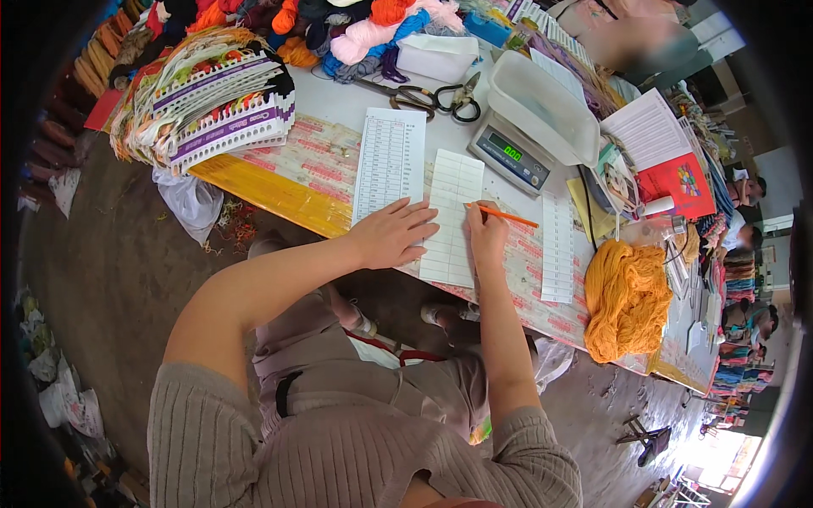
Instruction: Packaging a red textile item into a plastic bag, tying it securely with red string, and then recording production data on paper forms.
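From the head camera, the person sits at the near edge of a long worktop that runs away to the right. The left hand lies flat, fingers spread and open, palm down across the lower parts of two paper sheets; it grips nothing and only presses on them. The left one is a printed table sheet; the right one is a ruled form that reaches down to the near edge. The right hand is closed around an orange pencil, whose tip rests on the form's right margin while its shaft points off to the right. Just beyond the form, toward the far edge, stands a small digital scale with a lit green display and a white tray tilted on it. A narrow paper strip lies to the right of the pencil. Further right, near the near edge, sits a heap of orange yarn. Two pairs of scissors lie at the far side, behind the sheets. At the left end a stack of yarn sample cards overhangs the corner, with mixed coloured yarn skeins piled along the far edge.
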A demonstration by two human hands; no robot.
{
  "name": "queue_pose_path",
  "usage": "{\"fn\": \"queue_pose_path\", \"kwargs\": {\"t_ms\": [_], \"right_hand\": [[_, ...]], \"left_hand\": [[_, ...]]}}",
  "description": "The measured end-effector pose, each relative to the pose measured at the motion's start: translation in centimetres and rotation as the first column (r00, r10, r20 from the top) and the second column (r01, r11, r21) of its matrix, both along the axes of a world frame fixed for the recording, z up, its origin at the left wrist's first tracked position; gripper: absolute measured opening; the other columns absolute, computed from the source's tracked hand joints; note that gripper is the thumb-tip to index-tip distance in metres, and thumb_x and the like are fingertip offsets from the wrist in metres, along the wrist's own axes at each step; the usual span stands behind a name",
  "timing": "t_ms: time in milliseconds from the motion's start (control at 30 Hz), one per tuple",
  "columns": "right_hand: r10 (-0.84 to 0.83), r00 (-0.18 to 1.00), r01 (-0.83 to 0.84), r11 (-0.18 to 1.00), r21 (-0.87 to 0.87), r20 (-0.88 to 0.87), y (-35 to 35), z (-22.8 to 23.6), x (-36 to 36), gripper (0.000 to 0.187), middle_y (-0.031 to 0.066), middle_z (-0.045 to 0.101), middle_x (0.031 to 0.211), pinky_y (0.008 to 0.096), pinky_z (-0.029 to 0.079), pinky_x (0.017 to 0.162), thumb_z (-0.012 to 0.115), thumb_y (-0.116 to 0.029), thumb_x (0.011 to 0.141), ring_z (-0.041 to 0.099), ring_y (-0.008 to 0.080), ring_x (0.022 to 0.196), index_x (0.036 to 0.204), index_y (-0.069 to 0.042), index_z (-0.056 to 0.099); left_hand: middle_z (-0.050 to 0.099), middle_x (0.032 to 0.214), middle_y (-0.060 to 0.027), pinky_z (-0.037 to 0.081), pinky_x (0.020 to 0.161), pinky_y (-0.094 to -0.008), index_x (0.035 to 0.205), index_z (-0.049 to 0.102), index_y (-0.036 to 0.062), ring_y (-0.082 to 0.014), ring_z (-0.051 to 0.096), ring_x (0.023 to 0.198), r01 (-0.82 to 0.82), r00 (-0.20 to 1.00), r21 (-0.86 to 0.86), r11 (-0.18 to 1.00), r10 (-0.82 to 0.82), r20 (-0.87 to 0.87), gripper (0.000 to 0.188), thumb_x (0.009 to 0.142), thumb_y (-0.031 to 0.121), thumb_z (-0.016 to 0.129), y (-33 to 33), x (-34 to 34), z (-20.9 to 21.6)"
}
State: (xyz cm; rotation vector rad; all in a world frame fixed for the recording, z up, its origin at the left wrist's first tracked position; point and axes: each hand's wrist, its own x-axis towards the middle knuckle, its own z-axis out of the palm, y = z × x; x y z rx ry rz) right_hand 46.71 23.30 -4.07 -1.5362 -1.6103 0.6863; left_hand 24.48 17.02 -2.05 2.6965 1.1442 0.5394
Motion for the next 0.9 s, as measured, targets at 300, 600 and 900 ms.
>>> {"fn": "queue_pose_path", "kwargs": {"t_ms": [300,600,900], "right_hand": [[-0.009,0.999,0.007,0.999,0.049,0.039,-0.02,0.25,0.01,0.019,0.0152,0.061,0.064,0.034,0.045,0.057,0.061,-0.018,0.087,0.058,0.0233,0.056,0.088,0.001,0.063],[-0.011,1.0,0.011,1.0,-0.018,0.005,-0.17,0.41,-0.06,0.023,0.0149,0.06,0.063,0.0337,0.045,0.057,0.059,-0.02,0.089,0.057,0.022,0.056,0.088,0.002,0.062],[-0.002,0.999,-0.003,0.992,0.127,0.04,-0.05,0.19,0.05,0.017,0.0137,0.059,0.064,0.0328,0.045,0.057,0.059,-0.015,0.088,0.055,0.0208,0.056,0.087,0.002,0.062]], "left_hand": [[0.041,0.141,-0.0121,0.027,0.112,-0.0445,0.127,0.049,0.008,-0.0285,0.035,0.135,-0.005,1.0,0.009,1.0,0.005,0.016,0.045,0.09,0.032,0.054,0.18,0.04,0.14],[0.041,0.142,-0.0115,0.026,0.112,-0.0444,0.128,0.048,0.009,-0.0285,0.035,0.134,-0.009,1.0,0.015,1.0,0.009,0.002,0.045,0.09,0.032,0.053,0.01,0.01,0.14],[0.039,0.143,-0.0114,0.025,0.113,-0.044,0.13,0.047,0.0083,-0.0279,0.033,0.135,-0.014,1.0,-0.005,1.0,0.014,-0.004,0.046,0.09,0.031,0.053,0.11,0.09,0.06]]}}
